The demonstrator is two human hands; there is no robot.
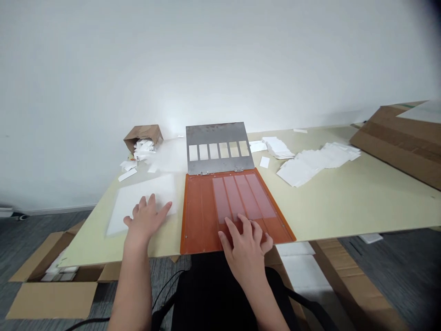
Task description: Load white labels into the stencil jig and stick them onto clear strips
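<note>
Fingers (246,226) of the right hand (245,255) are spread wide, laid on four translucent strips (241,195) on an orange board (196,216). The left hand (146,223) is splayed on a white sheet (144,198) at 9 o'clock; a windowed steel plate (217,133) is joined at 12 o'clock.

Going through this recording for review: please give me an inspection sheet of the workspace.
Surface: pale cream tabletop.
Job's things: orange board bearing four translucent strips; steel plate with six rectangular windows, hinged at its far edge; white sheet.
Clutter: tipped cardboard box spilling white pieces; loose white sheets at right.
Hands: left hand, fingers spread on the white sheet; right hand, fingers on the orange board at the strips' near ends. Neither appears to grip anything.
Cables: thin black cable below the tabletop.
Surroundings: white wall; open carton on grey carpet.
</note>
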